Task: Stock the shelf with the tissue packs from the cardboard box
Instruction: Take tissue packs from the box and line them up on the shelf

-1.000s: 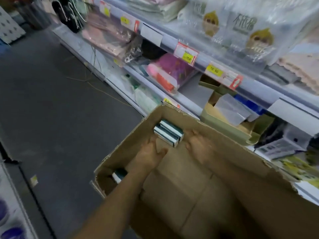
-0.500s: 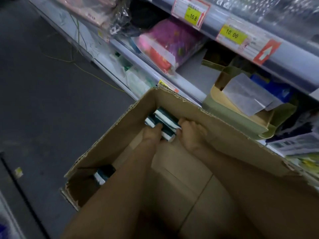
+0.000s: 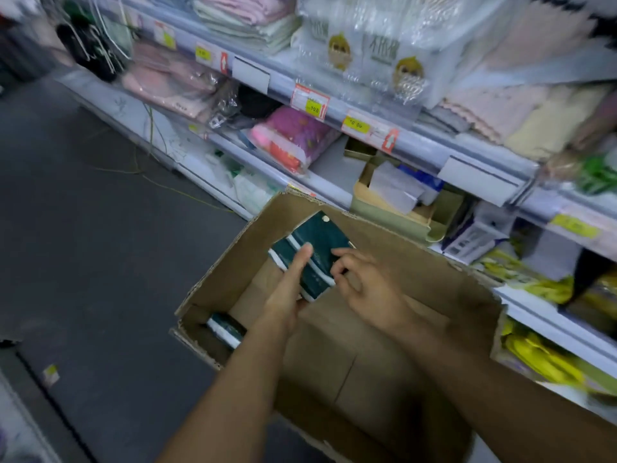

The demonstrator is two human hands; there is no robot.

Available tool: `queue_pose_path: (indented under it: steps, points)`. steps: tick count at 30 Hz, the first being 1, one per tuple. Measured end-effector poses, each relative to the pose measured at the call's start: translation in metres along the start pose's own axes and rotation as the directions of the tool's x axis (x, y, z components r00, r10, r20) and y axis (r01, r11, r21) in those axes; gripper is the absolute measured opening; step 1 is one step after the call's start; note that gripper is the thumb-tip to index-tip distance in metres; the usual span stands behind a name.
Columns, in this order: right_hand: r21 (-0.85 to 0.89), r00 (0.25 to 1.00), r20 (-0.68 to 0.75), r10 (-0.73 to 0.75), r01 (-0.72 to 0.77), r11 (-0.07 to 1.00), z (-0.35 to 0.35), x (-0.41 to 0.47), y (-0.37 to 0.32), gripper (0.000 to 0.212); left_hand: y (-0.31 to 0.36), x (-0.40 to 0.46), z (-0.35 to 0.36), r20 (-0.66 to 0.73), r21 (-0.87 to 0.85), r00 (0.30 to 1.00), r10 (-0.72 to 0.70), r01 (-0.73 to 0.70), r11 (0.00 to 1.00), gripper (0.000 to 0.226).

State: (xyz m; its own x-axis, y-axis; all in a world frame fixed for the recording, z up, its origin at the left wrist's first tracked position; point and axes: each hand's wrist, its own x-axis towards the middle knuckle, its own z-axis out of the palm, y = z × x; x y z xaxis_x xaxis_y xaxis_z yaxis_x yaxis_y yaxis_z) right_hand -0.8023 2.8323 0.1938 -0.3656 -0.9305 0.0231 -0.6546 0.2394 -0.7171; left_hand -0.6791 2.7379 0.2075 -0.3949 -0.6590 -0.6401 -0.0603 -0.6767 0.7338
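Now the stack of dark-green, white-edged tissue packs [image 3: 309,259], half a second ago low against the far wall of the brown cardboard box [image 3: 384,355], is lifted between my hands: left hand [image 3: 287,295] clasps its near side, right hand [image 3: 364,284] pinches its right edge. So shelving comes next. My left palm hides the stack's underside, the pack count is unclear, and one more pack [image 3: 225,329] lies left of my left wrist.
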Motion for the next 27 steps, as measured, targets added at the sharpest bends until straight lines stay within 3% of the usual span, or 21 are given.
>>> queue_pose_path:
  steps: [2, 4, 7, 9, 12, 15, 18, 22, 27]
  points:
    - [0.012, 1.000, -0.017, -0.013, 0.013, 1.000, -0.018, -0.027, -0.021, 0.009, 0.004, -0.032, 0.000, -0.003, 0.044, 0.995, 0.095, -0.095, 0.995, 0.035]
    - [0.159, 0.998, -0.061, 0.033, -0.023, 0.987, -0.038, -0.056, -0.044, 0.015, 0.008, -0.065, -0.001, -0.012, 0.090, 0.991, 0.135, -0.134, 0.987, 0.038]
    - [0.374, 0.956, -0.166, 0.241, -0.165, 0.913, -0.070, -0.095, -0.076, 0.017, 0.012, -0.114, 0.000, 0.045, 0.134, 0.990, 0.131, -0.136, 0.982, 0.031]
    - [0.389, 0.902, -0.231, 0.364, -0.257, 0.885, -0.095, -0.116, -0.087, 0.031, 0.014, -0.145, 0.005, 0.146, 0.172, 0.982, 0.124, -0.148, 0.974, 0.024]
    - [0.491, 0.876, -0.164, 0.454, -0.327, 0.808, -0.135, -0.147, -0.099, 0.060, 0.017, -0.186, 0.021, 0.304, 0.269, 0.946, 0.111, -0.197, 0.943, 0.025]
    - [0.638, 0.898, -0.046, 0.438, -0.311, 0.704, -0.173, -0.184, -0.110, 0.059, 0.019, -0.223, 0.047, 0.422, 0.341, 0.902, 0.095, -0.254, 0.905, 0.035]
    - [0.687, 0.880, -0.056, 0.472, -0.309, 0.658, -0.217, -0.229, -0.116, 0.069, 0.015, -0.259, 0.080, 0.505, 0.365, 0.860, 0.077, -0.293, 0.884, 0.037]
    - [0.756, 0.823, -0.143, 0.550, -0.268, 0.597, -0.281, -0.301, -0.108, 0.040, 0.002, -0.304, 0.131, 0.559, 0.369, 0.828, 0.050, -0.303, 0.879, 0.034]
    - [0.840, 0.711, -0.286, 0.642, -0.137, 0.525, -0.350, -0.401, -0.071, 0.023, -0.031, -0.362, 0.221, 0.650, 0.374, 0.760, 0.032, -0.356, 0.856, 0.029]
